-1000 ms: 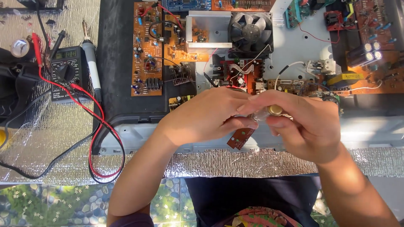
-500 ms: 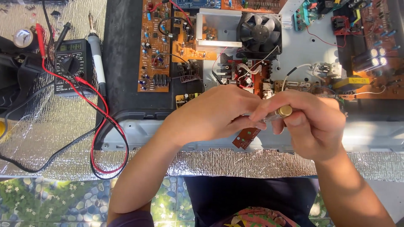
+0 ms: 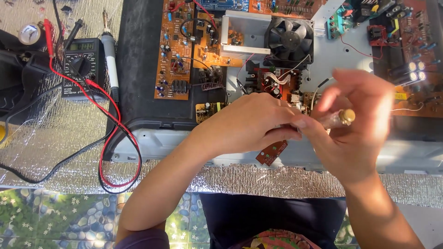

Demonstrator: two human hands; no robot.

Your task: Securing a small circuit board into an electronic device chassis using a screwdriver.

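Both hands meet over the front edge of an opened electronics chassis [image 3: 323, 60]. Left hand [image 3: 249, 122] is curled, fingers closed on a small reddish-brown circuit board [image 3: 272, 152] that pokes out below the hand, tilted, over the grey front rail [image 3: 152, 145] of the chassis. Right hand [image 3: 353, 124] touches the left at the fingertips; its fingers are pinched round a slim tool with a clear shaft and brass-coloured end [image 3: 345, 116], lying roughly level, brass end pointing right. Upper right fingers are motion-blurred. Cannot tell if the tool tip touches the small board; the contact spot is hidden by the left hand.

Behind the hands, inside the chassis: black cooling fan [image 3: 290, 40], a grey metal box [image 3: 243, 28] just left of it, a long orange circuit board [image 3: 175, 50] further left, more boards with red and white wires near the fan.

Left side of the table, on silver foil sheet [image 3: 50, 152]: black multimeter [image 3: 82, 64] with red lead [image 3: 108, 138] and black lead [image 3: 55, 166] looping toward the chassis corner. Soldering iron [image 3: 110, 50] lies just beside the multimeter, tip pointing away. Tape roll [image 3: 30, 33] at far left. Tiled floor with pebble pattern [image 3: 60, 221] shows at the bottom.
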